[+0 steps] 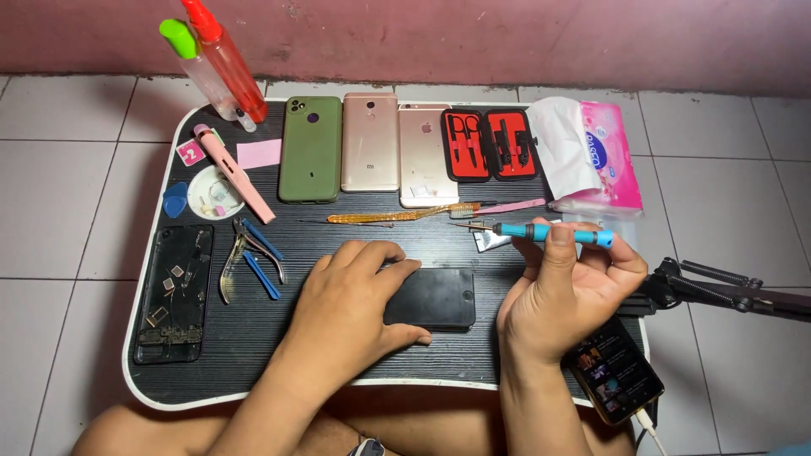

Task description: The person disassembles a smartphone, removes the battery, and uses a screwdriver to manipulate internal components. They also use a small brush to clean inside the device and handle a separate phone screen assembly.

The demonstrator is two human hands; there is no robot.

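Black phone (435,297) under left hand (346,308), screwdriver (549,232) raised

The black phone (435,297) lies flat on the dark table, near the front edge. It is a dark slab with round corners, and its long side runs left to right. Its left end is hidden under a hand.

The screwdriver (553,233) is thin, with a blue handle and a black band. It is held up above the table, lying almost level. Its thin metal tip points left, and its blue end points right.
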